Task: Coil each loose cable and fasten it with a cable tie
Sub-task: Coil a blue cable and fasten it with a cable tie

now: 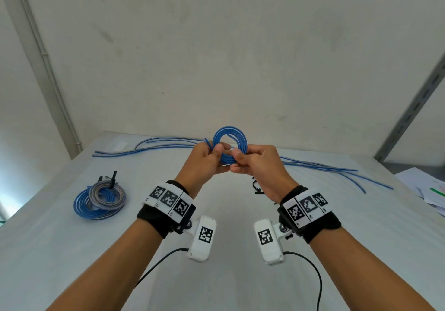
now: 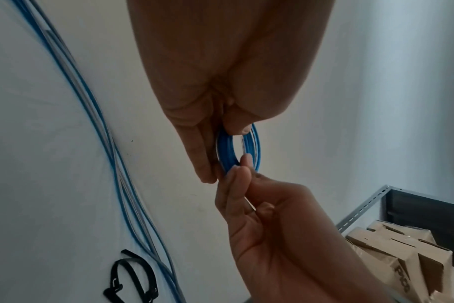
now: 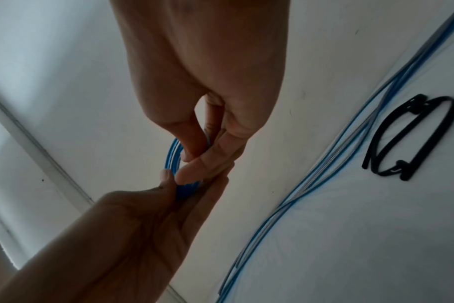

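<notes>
A small blue cable coil [image 1: 240, 137] is held upright above the white table [image 1: 228, 274], between both hands. My left hand [image 1: 215, 152] pinches its lower left side between thumb and fingers, and a short cable end sticks out above that thumb. My right hand [image 1: 237, 159] pinches the coil's lower right side. In the left wrist view the coil [image 2: 227, 151] sits between thumb and fingers; the right wrist view shows the coil [image 3: 173, 155] edge-on. A thin pale strip shows between the hands under the coil; I cannot tell what it is.
Several loose blue cables [image 1: 156, 146] run along the table's far edge and off to the right [image 1: 337, 168]. Two tied coils [image 1: 100, 200] lie at the left. Black cable ties [image 3: 412, 139] lie under my right wrist. Papers [image 1: 428, 190] and a shelf with cardboard boxes [image 2: 402, 256] are at the right.
</notes>
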